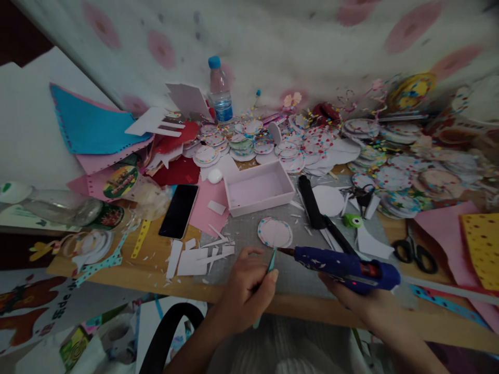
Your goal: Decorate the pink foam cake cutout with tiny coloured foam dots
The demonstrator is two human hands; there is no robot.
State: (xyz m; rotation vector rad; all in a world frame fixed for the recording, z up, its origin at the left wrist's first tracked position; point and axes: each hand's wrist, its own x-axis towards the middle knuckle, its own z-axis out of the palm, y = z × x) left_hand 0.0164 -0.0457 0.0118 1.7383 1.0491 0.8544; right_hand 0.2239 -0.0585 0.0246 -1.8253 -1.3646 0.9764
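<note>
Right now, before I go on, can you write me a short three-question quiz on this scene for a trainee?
1. Multiple choice: which hand holds the glue gun?
A) left
B) right
C) neither
2. True or false: in this view, the phone lies to the left of the box.
3. Fill in the blank: the upright bottle has a ____ cap.

Key:
1. B: the right hand has it, while the left hand holds the tweezers.
2. True.
3. Blue.
</note>
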